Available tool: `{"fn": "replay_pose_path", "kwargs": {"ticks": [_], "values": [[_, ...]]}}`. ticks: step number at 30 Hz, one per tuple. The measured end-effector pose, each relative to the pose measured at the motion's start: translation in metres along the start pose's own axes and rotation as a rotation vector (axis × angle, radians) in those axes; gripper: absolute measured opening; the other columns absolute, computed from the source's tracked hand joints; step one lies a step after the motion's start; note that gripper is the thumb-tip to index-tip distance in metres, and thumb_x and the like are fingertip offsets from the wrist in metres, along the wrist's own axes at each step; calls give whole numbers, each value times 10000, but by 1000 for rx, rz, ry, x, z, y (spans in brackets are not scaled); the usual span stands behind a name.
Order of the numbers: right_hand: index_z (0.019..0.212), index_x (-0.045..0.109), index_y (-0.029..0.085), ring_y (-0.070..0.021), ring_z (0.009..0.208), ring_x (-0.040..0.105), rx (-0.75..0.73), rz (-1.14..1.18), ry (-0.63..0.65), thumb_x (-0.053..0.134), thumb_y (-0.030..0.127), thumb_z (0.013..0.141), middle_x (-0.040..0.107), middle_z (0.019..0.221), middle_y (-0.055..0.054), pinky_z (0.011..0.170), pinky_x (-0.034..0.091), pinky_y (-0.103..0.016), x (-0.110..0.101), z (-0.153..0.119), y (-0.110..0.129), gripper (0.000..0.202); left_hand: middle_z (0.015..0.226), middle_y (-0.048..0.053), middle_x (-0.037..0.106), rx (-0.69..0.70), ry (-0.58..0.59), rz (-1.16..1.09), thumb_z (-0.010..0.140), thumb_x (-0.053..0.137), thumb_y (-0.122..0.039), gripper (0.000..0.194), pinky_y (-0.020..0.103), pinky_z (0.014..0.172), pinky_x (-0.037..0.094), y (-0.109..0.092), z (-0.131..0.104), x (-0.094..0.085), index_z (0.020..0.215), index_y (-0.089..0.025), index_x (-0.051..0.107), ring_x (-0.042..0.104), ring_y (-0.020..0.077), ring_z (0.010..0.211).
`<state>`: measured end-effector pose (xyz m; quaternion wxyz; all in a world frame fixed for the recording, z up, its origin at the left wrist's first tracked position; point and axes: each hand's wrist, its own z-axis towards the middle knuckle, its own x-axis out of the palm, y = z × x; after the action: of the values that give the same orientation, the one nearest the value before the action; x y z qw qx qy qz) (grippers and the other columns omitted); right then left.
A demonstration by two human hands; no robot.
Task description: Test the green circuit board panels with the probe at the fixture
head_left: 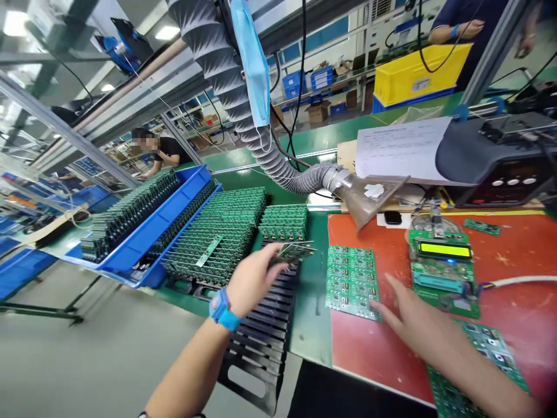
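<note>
Board panel (351, 281) lies flat on the red mat (369, 348), likely light, stiff, components fragile, so grip bare edges; right hand (402, 313) at its right edge, fingers apart, contact unclear; left hand (256, 273) pinching second board (298, 252) over black rack (265, 339).

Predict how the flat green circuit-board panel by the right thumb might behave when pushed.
The flat green circuit-board panel looks thin, so likely light. Its exposed components suggest fragility. Lying flat, it would probably slide, not roll.
</note>
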<state>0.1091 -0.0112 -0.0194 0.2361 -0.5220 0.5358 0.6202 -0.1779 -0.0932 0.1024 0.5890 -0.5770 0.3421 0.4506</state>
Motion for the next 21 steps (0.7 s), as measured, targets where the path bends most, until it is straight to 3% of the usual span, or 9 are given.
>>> {"fn": "replay_pose_path", "kwargs": {"ticks": [2,4,8,14,18,21], "values": [[1424,331,32,-338,812,663,14,15,102,391,574,868,676,934,-160,609,472,-388,5,6,0,779,1012,48,671,11,35,492,939,446,-219,252,317,826,486,19,16,-13,1135,-238,604,626,206,923],[1458,244,24,-299,752,654,1,87,163,414,568,859,675,822,-103,605,452,-363,8,11,0,827,950,53,676,27,109,598,928,445,-175,245,322,816,485,34,36,-13,1056,-237,644,634,212,904],[1458,233,54,-241,708,630,-12,266,200,516,507,807,654,737,-27,641,449,-335,12,18,-5,842,992,81,643,46,245,658,901,492,-127,212,325,790,501,55,75,7,1013,-194,658,623,227,966],[1408,321,80,-227,646,627,16,410,194,583,468,764,611,647,8,603,473,-329,15,19,-8,796,1077,64,615,96,433,628,916,574,-284,226,391,863,515,71,114,18,1089,-139,594,608,178,963],[1406,284,117,-188,503,608,112,670,222,653,442,734,530,623,52,448,481,-286,13,16,-5,832,1092,52,622,116,386,593,882,602,-207,284,332,897,493,73,116,13,1166,-196,588,603,180,999],[1373,318,117,-179,494,634,210,979,244,724,426,694,492,639,68,490,553,-291,6,14,-1,850,1135,65,598,126,290,590,901,540,-179,274,289,920,467,73,103,7,1165,-206,607,583,192,1052]]}}
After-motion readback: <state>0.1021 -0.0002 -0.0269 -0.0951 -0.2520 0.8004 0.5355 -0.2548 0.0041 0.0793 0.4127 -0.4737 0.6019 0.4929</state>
